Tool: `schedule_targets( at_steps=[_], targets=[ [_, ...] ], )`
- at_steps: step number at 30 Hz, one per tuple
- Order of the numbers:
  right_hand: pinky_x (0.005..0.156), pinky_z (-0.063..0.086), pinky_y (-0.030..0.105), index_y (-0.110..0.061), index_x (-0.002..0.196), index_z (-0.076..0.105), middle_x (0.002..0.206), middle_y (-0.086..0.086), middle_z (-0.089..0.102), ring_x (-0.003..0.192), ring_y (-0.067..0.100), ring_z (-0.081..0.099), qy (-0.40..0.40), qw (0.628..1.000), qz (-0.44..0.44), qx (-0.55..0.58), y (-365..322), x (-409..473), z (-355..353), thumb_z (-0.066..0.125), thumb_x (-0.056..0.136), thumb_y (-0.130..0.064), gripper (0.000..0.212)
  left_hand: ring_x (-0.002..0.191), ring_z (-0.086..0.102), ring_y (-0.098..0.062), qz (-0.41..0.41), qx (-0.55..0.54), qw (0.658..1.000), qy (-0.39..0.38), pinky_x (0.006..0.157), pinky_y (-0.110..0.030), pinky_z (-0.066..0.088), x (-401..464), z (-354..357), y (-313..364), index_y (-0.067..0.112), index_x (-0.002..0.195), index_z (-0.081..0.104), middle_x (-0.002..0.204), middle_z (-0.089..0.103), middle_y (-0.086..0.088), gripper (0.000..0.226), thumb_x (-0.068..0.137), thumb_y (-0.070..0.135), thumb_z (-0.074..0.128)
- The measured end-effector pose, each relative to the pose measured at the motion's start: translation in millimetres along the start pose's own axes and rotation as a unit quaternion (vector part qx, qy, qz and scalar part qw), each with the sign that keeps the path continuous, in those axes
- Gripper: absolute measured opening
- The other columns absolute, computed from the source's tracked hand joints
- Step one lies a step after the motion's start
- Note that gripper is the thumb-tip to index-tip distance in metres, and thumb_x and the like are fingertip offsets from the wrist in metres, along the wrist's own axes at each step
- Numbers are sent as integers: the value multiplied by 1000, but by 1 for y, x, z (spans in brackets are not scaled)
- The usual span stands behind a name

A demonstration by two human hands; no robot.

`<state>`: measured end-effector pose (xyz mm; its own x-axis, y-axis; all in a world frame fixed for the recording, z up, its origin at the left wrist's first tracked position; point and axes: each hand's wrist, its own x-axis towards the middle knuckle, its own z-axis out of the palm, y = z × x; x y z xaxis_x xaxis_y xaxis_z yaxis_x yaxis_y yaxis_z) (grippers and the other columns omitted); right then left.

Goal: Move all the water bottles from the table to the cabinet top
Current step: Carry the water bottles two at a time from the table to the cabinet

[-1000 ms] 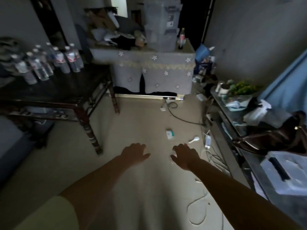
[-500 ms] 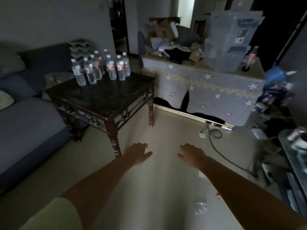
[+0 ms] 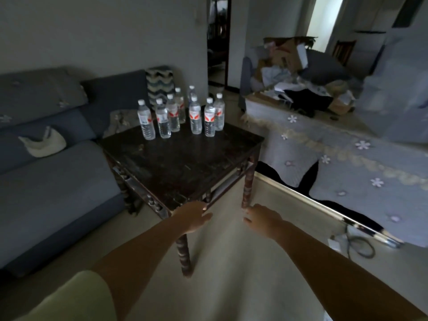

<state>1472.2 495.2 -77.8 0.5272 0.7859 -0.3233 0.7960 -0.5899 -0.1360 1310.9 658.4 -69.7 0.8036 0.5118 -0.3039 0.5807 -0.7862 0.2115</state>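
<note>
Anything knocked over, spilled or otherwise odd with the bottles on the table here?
Nothing stands out. The water bottles all stand upright, capped, clustered at the far end of the dark table, with no visible spill. Left hand and right hand are empty, near the table's front corner.

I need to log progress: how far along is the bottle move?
Nothing looks done: eight water bottles stand grouped at the far side of the dark table. Nothing is in hand; left hand and right hand are open, short of them. All remain to be carried.
</note>
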Motion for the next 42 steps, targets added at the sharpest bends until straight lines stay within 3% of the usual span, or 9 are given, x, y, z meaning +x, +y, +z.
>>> schedule_targets(
  at_steps=[3, 11, 18, 21, 30, 36, 38, 40, 42],
  targets=[
    [92, 45, 37, -15, 121, 53, 122, 11, 57, 113, 28, 56, 12, 999, -7, 31, -1, 62, -30, 39, 97, -43, 38, 118, 55, -31, -19, -7, 1000, 19, 94, -38, 46, 53, -36, -18, 16, 121, 55, 125, 59, -12, 44, 95, 49, 43],
    [88, 42, 33, -12, 114, 55, 118, 12, 59, 113, 28, 57, -17, 998, -57, 36, 25, 208, -75, 41, 98, -39, 34, 119, 55, -29, -46, -20, 999, 3, 96, -40, 46, 181, -73, -34, 17, 130, 50, 127, 57, -9, 48, 96, 51, 41],
    [96, 43, 37, -12, 125, 53, 126, 12, 54, 119, 30, 52, -24, 990, -137, -27, 34, 337, -127, 43, 98, -40, 40, 109, 58, -27, -139, -78, 986, 57, 90, -39, 50, 275, -104, -61, 19, 123, 53, 117, 59, -7, 45, 94, 52, 44],
    [96, 43, 37, -15, 130, 49, 128, 10, 53, 120, 28, 52, -42, 982, -183, -36, 14, 383, -144, 41, 98, -42, 43, 103, 61, -24, -186, -111, 974, 65, 84, -37, 50, 295, -110, -82, 19, 124, 53, 115, 60, -5, 44, 95, 51, 44],
    [100, 44, 42, -17, 141, 37, 138, 9, 46, 126, 28, 49, -57, 956, -286, -17, -101, 499, -151, 42, 98, -42, 50, 106, 62, -25, -304, -225, 921, 94, 90, -34, 51, 344, -117, -193, 16, 125, 54, 114, 66, -7, 44, 95, 48, 48],
    [105, 41, 40, -16, 147, 30, 146, 9, 40, 132, 27, 45, -80, 963, -252, 61, -161, 594, -156, 50, 95, -42, 61, 115, 59, -29, -351, -297, 878, 133, 94, -36, 48, 406, -138, -273, 14, 136, 41, 122, 63, -12, 56, 92, 45, 54],
    [108, 39, 39, -17, 148, 26, 150, 9, 37, 136, 26, 41, -88, 958, -233, 142, -180, 622, -156, 58, 92, -41, 69, 117, 57, -31, -366, -328, 854, 174, 98, -40, 47, 424, -148, -298, 13, 140, 35, 126, 59, -15, 62, 91, 42, 57],
    [110, 36, 33, -18, 148, 26, 151, 4, 36, 138, 21, 38, -87, 930, -237, 267, -199, 647, -152, 66, 88, -35, 75, 123, 52, -30, -376, -364, 823, 221, 102, -42, 44, 445, -158, -321, 14, 143, 32, 133, 52, -15, 66, 89, 39, 62],
    [103, 38, 15, -18, 142, 34, 139, -3, 48, 132, 13, 44, -82, 890, -235, 383, -217, 663, -142, 73, 83, -26, 71, 126, 47, -31, -374, -373, 808, 260, 105, -45, 41, 463, -163, -338, 14, 145, 30, 138, 46, -15, 70, 88, 35, 64]
  ],
)
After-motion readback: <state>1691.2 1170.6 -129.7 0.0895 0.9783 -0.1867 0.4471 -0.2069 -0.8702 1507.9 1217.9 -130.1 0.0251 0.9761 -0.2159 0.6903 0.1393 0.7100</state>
